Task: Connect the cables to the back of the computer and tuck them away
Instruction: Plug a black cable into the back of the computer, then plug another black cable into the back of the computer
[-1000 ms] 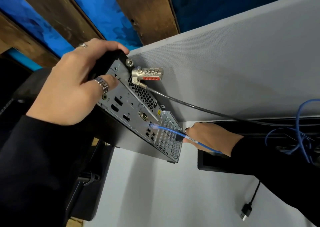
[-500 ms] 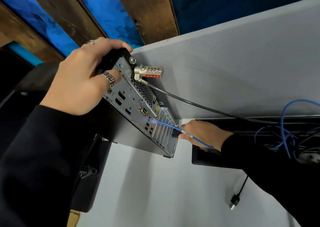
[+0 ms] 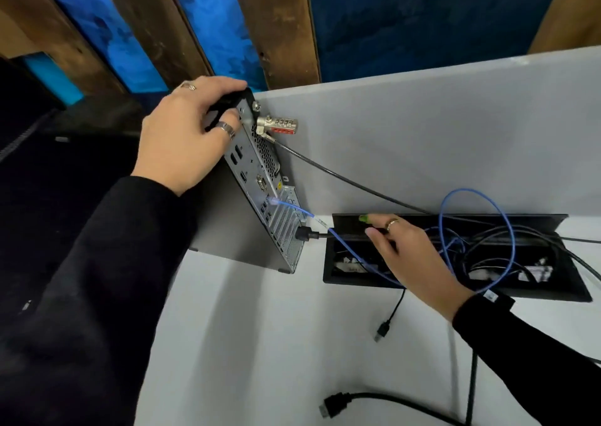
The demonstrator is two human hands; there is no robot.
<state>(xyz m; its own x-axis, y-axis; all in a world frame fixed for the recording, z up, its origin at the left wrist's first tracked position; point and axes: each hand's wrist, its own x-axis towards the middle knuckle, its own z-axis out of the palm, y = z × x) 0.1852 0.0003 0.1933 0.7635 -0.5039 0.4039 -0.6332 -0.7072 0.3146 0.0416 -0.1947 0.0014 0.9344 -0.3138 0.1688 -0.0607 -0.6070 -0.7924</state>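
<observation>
A small black desktop computer [image 3: 260, 178] stands tilted on the white desk [image 3: 260, 328], its silver back panel facing me. My left hand [image 3: 185, 133] grips its top rear corner. A blue network cable [image 3: 507, 230] is plugged into the panel and loops over the open cable tray [image 3: 455, 290]. A black power plug [image 3: 304, 233] sits in the socket low on the panel. My right hand [image 3: 413, 259] hovers over the tray, with thumb and finger pinching the black power cable just right of the plug.
A silver combination lock [image 3: 278, 125] with a steel cable hangs from the computer's top. A grey partition [image 3: 422, 133] stands behind. A loose USB plug [image 3: 382, 329] and a larger black plug [image 3: 335, 404] lie on the desk in front. Tangled black cables fill the tray.
My right hand has drawn back to the right from the computer's back panel, and the black power plug now shows seated in its socket. My view has pulled back.
</observation>
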